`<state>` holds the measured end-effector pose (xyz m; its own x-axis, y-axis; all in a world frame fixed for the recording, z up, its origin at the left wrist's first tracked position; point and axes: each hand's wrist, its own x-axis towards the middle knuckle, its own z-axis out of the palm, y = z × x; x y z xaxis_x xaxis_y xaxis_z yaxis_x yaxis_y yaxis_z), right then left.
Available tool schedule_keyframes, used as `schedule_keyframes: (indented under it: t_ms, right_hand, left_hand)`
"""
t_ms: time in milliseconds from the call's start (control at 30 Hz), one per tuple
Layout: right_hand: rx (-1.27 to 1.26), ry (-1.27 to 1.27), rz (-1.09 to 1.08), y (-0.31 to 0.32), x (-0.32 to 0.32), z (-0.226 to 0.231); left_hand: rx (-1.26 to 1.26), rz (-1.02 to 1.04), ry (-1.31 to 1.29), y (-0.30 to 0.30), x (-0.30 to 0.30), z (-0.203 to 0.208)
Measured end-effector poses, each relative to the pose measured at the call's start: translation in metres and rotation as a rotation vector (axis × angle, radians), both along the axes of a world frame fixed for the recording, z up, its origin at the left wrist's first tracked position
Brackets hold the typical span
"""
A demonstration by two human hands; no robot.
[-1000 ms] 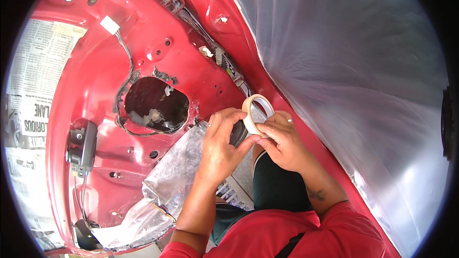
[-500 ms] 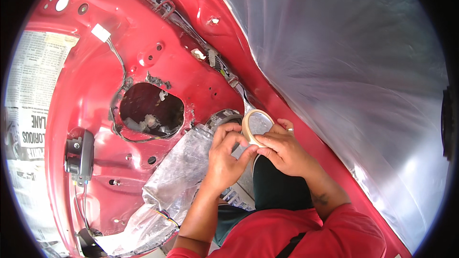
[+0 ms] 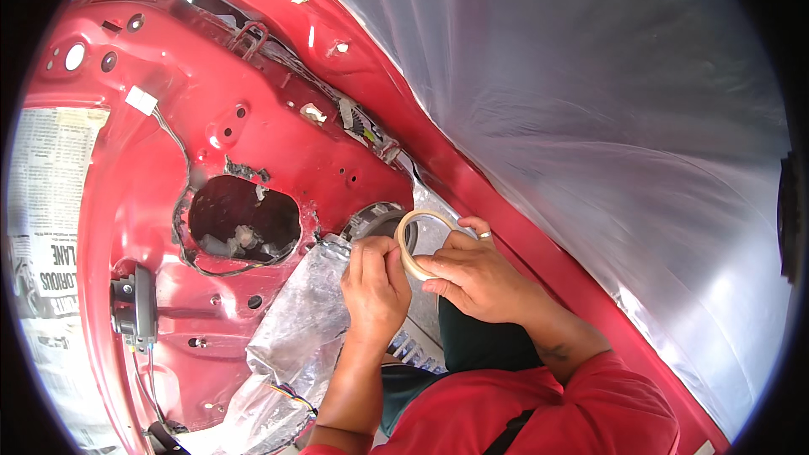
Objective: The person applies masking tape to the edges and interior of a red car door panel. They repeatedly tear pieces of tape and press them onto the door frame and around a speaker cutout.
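Note:
My right hand [image 3: 487, 278] grips a roll of beige masking tape [image 3: 411, 263], with the thumb and fingers on its near rim. The roll is tilted, so I look through its open middle. Just left of the roll, my left hand [image 3: 377, 286] is closed, thumb and fingertips pressed together at the roll's left edge. Whatever lies in that pinch is too small to make out. Both hands are over the lower part of a stripped red car door [image 3: 291, 131], beside a round speaker opening [image 3: 375, 221].
Crinkled clear plastic sheeting [image 3: 295, 312] hangs on the door's lower panel. A large dark cutout [image 3: 244, 219], a white connector [image 3: 141, 101] on wires and a dark handle unit [image 3: 145, 307] lie leftward. Newspaper [image 3: 50, 194] covers the window. Translucent film [image 3: 607, 118] spans the right side.
Both hands and the tape roll are slightly lower and farther left in view. My left fingers have drawn together into a pinch. The view has shifted, moving the door downward and left.

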<state>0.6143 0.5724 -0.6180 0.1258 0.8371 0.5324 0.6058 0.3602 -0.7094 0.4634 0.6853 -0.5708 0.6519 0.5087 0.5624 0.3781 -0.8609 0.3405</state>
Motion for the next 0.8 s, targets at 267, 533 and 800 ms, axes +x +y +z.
schedule_keyframes:
  t_ms: [267, 533, 800]
  right_hand:
    - [0.083, 0.211, -0.079, 0.002, 0.022, -0.009]
    - [0.123, 0.046, -0.309, 0.034, 0.012, -0.033]
    - [-0.071, 0.65, -0.148, 0.042, 0.023, -0.031]
  left_hand:
    - [-1.028, -0.233, -0.088, -0.001, -0.017, -0.01]
    - [-0.868, 0.138, 0.017, -0.013, -0.02, -0.017]
    - [-0.8, 0.101, -0.555, -0.024, -0.04, 0.007]
